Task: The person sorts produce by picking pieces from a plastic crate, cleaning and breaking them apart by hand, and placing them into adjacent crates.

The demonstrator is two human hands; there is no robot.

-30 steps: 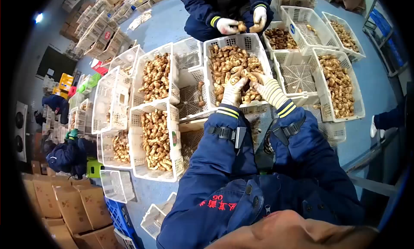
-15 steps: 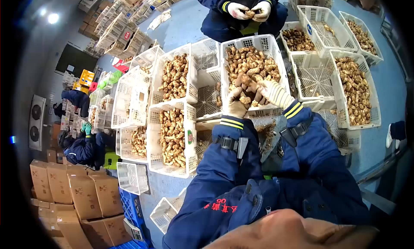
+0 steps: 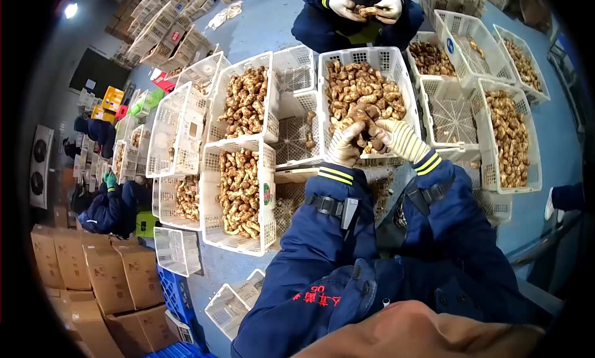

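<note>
Both my hands wear pale striped gloves with dark fingers, over the near part of a white crate (image 3: pixel 323 88) full of brown mushrooms (image 3: pixel 359 85). My left hand (image 3: pixel 347 143) is closed at the crate's near left. Close beside it, my right hand (image 3: pixel 396 138) has its fingers bent inward. Between the two hands is a brown mushroom (image 3: pixel 367 115), touched by the fingers of both. The glove fingers blend with the mushrooms, so their exact grip is partly hidden.
A co-worker's gloved hands (image 3: pixel 365 9) hold a mushroom beyond the crate. Mushroom-filled crates stand left (image 3: pixel 209 197) and right (image 3: pixel 536 172). A lower crate (image 3: pixel 297 132) holds a few mushrooms. Cardboard boxes (image 3: pixel 108 277) and two crouching people are at the left.
The view has shifted. My hands, earlier holding a slim mushroom, are now around a darker, rounder one. The co-worker's hands have come together on a mushroom.
</note>
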